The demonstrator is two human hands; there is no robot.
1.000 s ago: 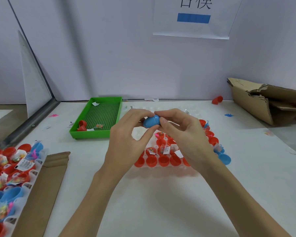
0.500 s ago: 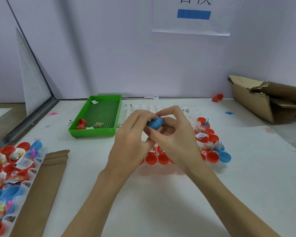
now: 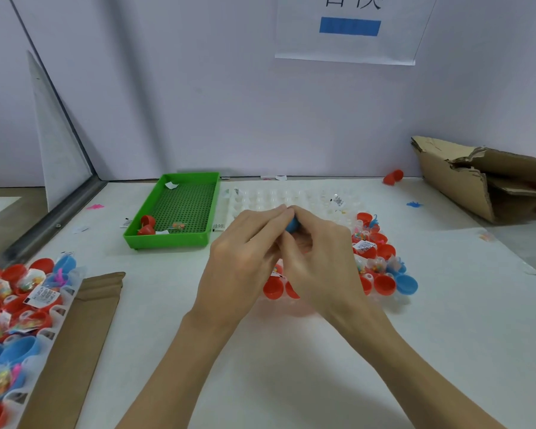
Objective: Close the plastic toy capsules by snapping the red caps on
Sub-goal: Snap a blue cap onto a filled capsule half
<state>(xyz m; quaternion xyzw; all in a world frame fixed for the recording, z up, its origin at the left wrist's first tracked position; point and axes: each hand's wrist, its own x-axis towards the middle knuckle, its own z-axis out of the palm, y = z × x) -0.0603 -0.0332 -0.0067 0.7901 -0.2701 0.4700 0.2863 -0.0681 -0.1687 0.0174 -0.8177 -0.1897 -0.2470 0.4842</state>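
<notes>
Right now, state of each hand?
Left hand: fingers pinch the blue capsule piece.
Right hand: fingers curled round the same piece.

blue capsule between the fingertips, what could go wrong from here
1. The blue capsule is pinched only at the fingertips of the left hand and right hand; it might pop out.
2. Dropped, it could knock the open red cups in the clear tray below.
3. Fingers hide the seam, so a crooked closure may go unnoticed.
</notes>
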